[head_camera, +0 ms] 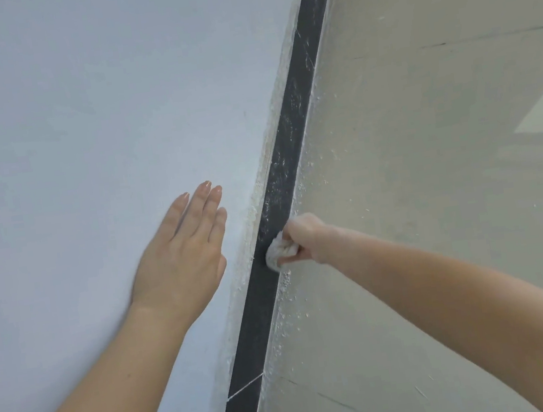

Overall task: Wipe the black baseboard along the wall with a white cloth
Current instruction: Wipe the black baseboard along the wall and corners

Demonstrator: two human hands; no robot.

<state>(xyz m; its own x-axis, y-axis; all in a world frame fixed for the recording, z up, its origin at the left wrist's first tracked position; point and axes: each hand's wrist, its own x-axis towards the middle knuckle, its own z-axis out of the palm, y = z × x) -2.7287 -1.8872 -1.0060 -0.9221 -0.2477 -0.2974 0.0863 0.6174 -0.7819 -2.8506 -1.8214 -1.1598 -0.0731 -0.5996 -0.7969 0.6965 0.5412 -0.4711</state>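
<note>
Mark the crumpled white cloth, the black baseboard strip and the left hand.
crumpled white cloth (277,252), head view: its exposed bunched folds.
black baseboard strip (262,314), head view: dark face below the cloth.
left hand (179,252), head view: middle of its back.

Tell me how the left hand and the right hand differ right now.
Pose: the left hand lies flat with straight fingers; the right hand is curled into a grip.
Contact: the left hand is against the pale wall; the right hand presses a white cloth onto the black baseboard.
Load: the left hand holds nothing; the right hand holds the cloth.
Both are bare.
</note>
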